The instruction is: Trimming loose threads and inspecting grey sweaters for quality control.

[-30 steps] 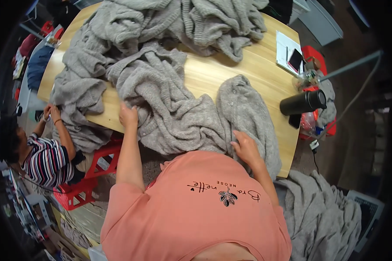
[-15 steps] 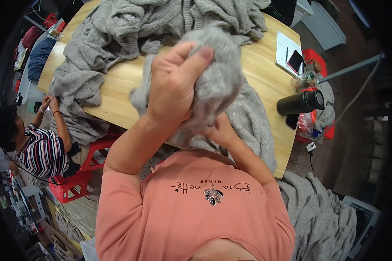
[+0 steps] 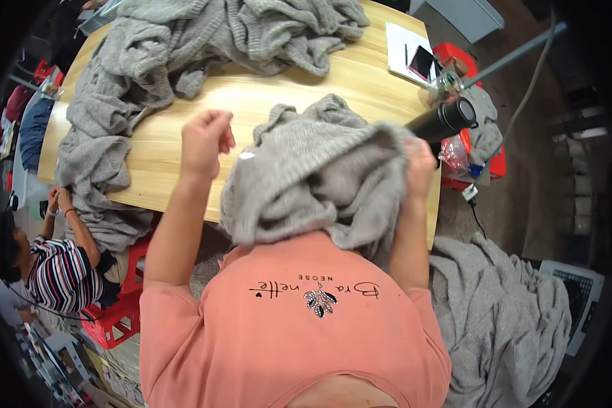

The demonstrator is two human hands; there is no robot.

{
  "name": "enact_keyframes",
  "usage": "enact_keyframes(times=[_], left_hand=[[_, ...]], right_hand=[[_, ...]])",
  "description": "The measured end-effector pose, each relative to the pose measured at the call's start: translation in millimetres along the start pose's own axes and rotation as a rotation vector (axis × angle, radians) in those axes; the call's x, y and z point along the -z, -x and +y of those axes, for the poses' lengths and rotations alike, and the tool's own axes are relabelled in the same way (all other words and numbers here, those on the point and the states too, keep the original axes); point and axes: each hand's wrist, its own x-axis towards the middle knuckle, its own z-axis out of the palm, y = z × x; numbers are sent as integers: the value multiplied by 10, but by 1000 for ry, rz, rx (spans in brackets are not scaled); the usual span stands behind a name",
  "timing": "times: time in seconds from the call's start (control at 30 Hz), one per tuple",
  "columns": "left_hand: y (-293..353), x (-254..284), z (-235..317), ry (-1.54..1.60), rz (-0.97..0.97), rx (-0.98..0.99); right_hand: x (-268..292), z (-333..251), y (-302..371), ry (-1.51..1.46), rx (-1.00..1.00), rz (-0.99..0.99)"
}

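A grey knitted garment (image 3: 306,183) hangs bunched in front of my chest, over the near edge of the wooden table (image 3: 251,95). My right hand (image 3: 420,166) grips its right edge, with part of the fingers hidden by the cloth. A wide opening or fold of the knit faces me, and a small white patch like a label shows at its upper left. My left hand (image 3: 209,139) is raised to the left of the garment, apart from it. Its fingers are curled closed, and whatever may be inside them is hidden.
More grey knits (image 3: 177,47) cover the table's far and left sides. A black flask (image 3: 442,119), a phone (image 3: 423,62) and a notepad (image 3: 398,47) lie at right. Another grey pile (image 3: 496,319) is at lower right. A person in a striped top (image 3: 64,272) sits at left, handling grey knit.
My left hand has let go of the bunched knit and moved left. The garment has come down and spread out toward my right hand, which has moved right with its edge.
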Motion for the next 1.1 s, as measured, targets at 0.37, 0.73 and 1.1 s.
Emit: enact_keyframes(times=[0.37,0.73,1.1], left_hand=[[584,146,-832,-164,56,160],[-355,-312,-1173,-170,101,175],[-503,-96,1435,-278,-263,-755]], right_hand=[[-267,219,509,450,36,-247],[-1,635,521,502,-56,-572],[151,1210,512,556,7,-564]])
